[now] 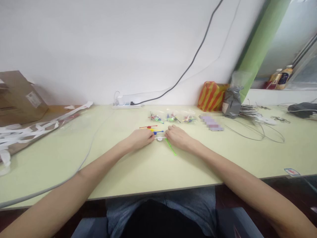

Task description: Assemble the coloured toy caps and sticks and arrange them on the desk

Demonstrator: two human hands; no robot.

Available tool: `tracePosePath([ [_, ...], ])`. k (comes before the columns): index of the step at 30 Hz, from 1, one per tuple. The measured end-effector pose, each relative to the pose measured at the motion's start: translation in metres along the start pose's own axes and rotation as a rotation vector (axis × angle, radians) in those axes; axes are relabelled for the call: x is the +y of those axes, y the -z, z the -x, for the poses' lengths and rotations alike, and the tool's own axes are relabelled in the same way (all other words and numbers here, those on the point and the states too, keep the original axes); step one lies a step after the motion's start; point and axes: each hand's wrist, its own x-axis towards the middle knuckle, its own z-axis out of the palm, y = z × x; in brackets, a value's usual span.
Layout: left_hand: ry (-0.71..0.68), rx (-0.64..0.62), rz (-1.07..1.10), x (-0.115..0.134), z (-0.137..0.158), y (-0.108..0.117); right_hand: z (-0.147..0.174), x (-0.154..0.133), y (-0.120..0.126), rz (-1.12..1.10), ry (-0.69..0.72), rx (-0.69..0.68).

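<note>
Near the middle of the table my left hand (pixel 141 138) and my right hand (pixel 177 135) face each other, fingers closed. Between them is a thin white plastic arrow spinner (pixel 159 138) with a round centre. The fingertips of both hands grip its two ends, which are hidden. A green arrow spinner (pixel 171 147) lies slanted by my right hand, its upper end against the fingers. Just beyond my left fingers are a red arrow spinner (pixel 149 127), a yellow spinner (pixel 151 130) and a blue arrow spinner (pixel 158 132), the last two partly covered by the hand.
Clear bags of coloured spinners (pixel 156 117) lie behind my hands, with a blurred purple packet (pixel 212 122) to their right. A power strip (pixel 126 105) sits by the wall. A grey cable (pixel 81 162) crosses the left side. A striped bag (pixel 211 96) stands at back right, a cardboard box (pixel 22 97) at left.
</note>
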Motion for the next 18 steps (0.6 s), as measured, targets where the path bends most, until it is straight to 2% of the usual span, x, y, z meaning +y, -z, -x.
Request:
tracePosePath([
  [4,-0.016,0.096,0.021,0.003,0.001,0.003,0.005,0.002,0.004,-0.03,0.044,0.098],
  [10,-0.043,0.126,0.31,-0.001,0.0,0.01,0.008,0.003,0.008,-0.147,0.063,0.172],
  [14,-0.065,0.241,0.496,-0.003,0.001,0.021,0.005,0.005,0.012,-0.263,0.025,0.309],
  [18,-0.073,0.357,0.448,-0.003,0.002,0.023,0.002,0.01,0.011,-0.403,-0.024,0.404],
])
